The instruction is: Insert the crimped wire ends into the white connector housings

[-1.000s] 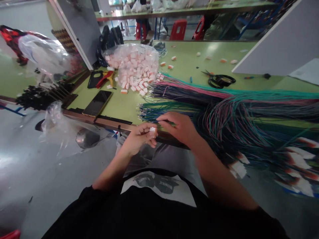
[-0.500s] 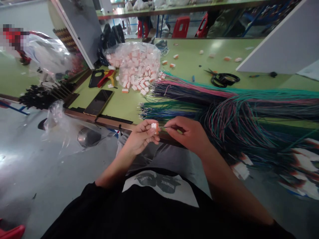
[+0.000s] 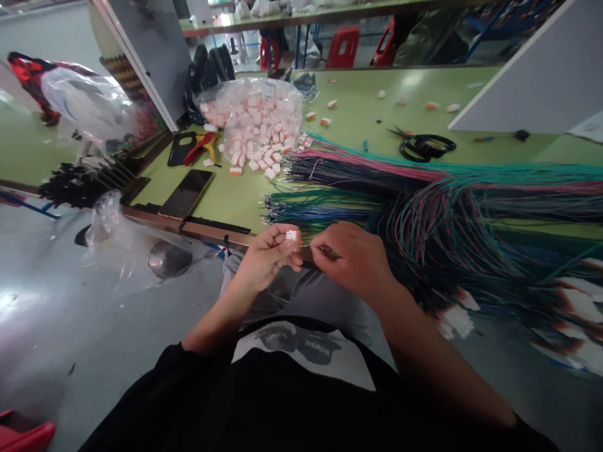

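My left hand (image 3: 268, 257) pinches a small white connector (image 3: 291, 236) at the near edge of the green table (image 3: 226, 194). My right hand (image 3: 351, 257) is closed in a pinch on a thin wire, its tip held right at the connector. Just beyond both hands lies a thick bundle of teal, pink and dark wires (image 3: 424, 201), its stripped ends pointing left. A clear plastic bag of white and orange connectors (image 3: 257, 122) sits further back on the table, with loose ones spilled in front of it.
A dark phone (image 3: 186, 193) lies left of the hands, a black case and a red-yellow tool (image 3: 200, 147) beyond it. Black scissors (image 3: 424, 145) lie at the back right. A clear bag (image 3: 122, 242) hangs off the table edge. Grey panels stand left and right.
My right hand left the wire bundle with one wire and brought its tip to the connector. My left hand rose slightly with the connector.
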`<state>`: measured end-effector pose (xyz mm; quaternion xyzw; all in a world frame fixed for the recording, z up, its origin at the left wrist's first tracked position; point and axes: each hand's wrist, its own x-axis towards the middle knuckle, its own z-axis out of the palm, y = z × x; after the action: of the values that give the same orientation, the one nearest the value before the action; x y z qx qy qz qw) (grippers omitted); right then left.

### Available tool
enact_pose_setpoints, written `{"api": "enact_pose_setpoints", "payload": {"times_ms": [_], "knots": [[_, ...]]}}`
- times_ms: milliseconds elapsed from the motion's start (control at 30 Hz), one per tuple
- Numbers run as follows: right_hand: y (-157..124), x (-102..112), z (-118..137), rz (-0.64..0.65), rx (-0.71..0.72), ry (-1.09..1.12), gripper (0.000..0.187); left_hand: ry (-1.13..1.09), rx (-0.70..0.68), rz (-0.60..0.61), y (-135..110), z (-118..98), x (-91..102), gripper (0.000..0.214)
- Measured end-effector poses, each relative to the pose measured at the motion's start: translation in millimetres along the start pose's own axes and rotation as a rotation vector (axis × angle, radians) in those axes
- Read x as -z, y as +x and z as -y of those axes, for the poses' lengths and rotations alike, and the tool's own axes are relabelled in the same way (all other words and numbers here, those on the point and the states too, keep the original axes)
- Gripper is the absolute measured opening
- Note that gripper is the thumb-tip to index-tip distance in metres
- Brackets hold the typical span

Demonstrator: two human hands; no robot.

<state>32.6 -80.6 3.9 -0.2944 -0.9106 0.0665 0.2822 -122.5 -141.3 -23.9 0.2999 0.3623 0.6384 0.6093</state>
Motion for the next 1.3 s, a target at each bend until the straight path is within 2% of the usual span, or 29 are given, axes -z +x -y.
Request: {"api": "enact_pose_setpoints", "payload": {"times_ms": [333,533,900,1000,1133,1233,1300], "knots": [[-2,-1,-1,-0.055,0.014,-0.010,0.020,0.068,-0.003,-0.002,1,1,0.5,0.031],[-3,-3,-1,-0.065,0.086,-0.002,0.025,0.072,0.004,-0.011,1,3,-1.0,0.031],[-7,-15,-5,0.000,0.117,0.095,0.023,0.120,0.040,-0.035,2,6,-4.6,0.040],[-7,-13,-7,0.060,0.084,0.104,0.023,0.141,0.055,-0.029,1,9,-1.9,0.041],[-4,-3,-8,0.246,-0.002,0.242,0.014,0.136,0.093,0.039,0,10,2.3,0.040],[-2,7,-6,0.288,-0.069,0.290,0.011,0.106,0.063,0.051,-1,11,4.9,0.037],[0,21,-7,0.322,-0.056,0.321,0.011,0.101,0.052,0.047,-1,11,6.0,0.035]]}}
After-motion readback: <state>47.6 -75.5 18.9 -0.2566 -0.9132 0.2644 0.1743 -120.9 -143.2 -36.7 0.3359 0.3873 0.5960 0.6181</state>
